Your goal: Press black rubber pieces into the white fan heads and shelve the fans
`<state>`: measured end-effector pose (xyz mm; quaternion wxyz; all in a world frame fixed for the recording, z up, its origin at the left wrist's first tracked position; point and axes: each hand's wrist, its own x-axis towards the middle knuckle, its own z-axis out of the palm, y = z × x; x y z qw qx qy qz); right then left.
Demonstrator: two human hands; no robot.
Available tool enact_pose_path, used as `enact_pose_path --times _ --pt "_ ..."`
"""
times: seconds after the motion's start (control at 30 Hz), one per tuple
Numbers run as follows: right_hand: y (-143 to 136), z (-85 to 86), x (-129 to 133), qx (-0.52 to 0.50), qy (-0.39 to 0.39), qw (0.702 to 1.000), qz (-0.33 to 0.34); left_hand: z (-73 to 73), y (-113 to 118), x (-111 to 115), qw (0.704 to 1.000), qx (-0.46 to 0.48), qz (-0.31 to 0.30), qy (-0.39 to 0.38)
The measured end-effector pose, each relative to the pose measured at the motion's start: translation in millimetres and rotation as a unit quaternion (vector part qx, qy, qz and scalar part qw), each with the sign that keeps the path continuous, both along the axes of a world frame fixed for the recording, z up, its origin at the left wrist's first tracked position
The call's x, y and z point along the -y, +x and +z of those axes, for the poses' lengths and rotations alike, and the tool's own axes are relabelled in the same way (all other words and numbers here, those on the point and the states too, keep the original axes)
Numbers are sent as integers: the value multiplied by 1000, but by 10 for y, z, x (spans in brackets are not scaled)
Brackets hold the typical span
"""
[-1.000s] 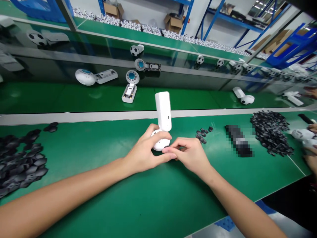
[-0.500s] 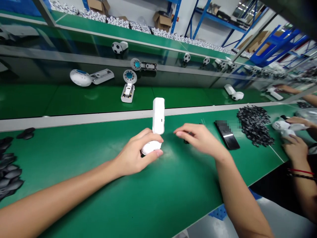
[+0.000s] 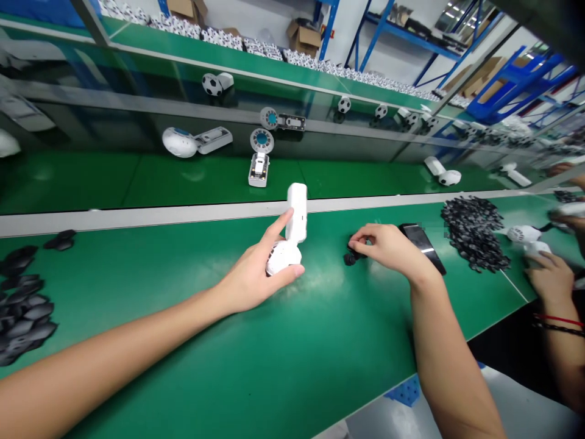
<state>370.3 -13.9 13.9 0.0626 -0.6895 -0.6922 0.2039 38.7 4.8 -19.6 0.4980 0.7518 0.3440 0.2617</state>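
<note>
My left hand is closed around the round head of a white handheld fan. Its index finger lies along the fan's handle, which points away from me, and the thumb is at the near side of the head. To the right, my right hand is low over the green table, thumb and fingertips pinched at a few small black parts. The fingers partly cover what they pinch. Just behind that hand lies a black phone, partly hidden by the wrist.
A heap of small black pieces lies at the right, dark oval parts at the left. Beyond the pale edge strip, a green conveyor carries an opened fan and other white fans. A co-worker's hand is at the far right.
My right hand has moved slightly right and down onto the small black parts. My left index finger has stretched onto the handle, and the fan's head shows more. The fans on the conveyor have shifted right.
</note>
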Motion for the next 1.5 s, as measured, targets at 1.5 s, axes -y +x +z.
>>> enact_pose_path --times 1.5 --pt "-1312 -294 311 -498 14 858 -128 -54 98 72 992 51 58 103"
